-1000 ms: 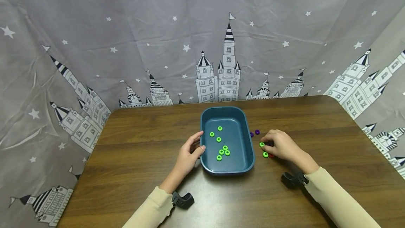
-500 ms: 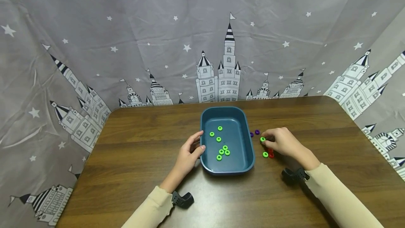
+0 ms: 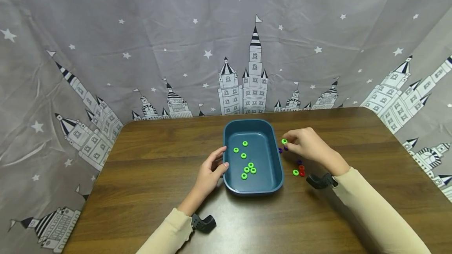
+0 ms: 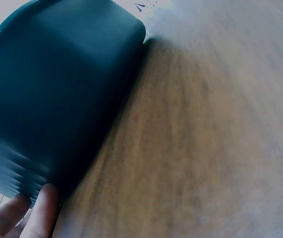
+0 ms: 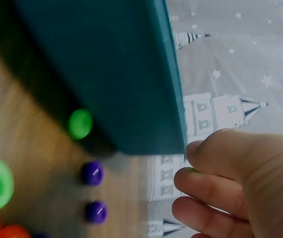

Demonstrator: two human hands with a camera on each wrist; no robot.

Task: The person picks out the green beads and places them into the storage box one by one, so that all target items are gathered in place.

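Note:
A dark teal tray with several green rings inside stands mid-table. My left hand rests at its left side, thumb and fingertips touching the rim; in the left wrist view, fingers lie against the tray's outer wall. To the right of the tray, my right hand pinches one green ring between thumb and fingers, raised above the purple rings. In the right wrist view, the hand hides almost all of the held ring, and one green ring lies beside the tray's wall.
On the table right of the tray, a green ring, red rings and a dark purple ring lie grouped together. A grey curtain printed with castles and stars hangs behind the table.
My right hand has lifted a green ring from the group and moved it away and left toward the tray's right edge. The left hand and tray stay put.

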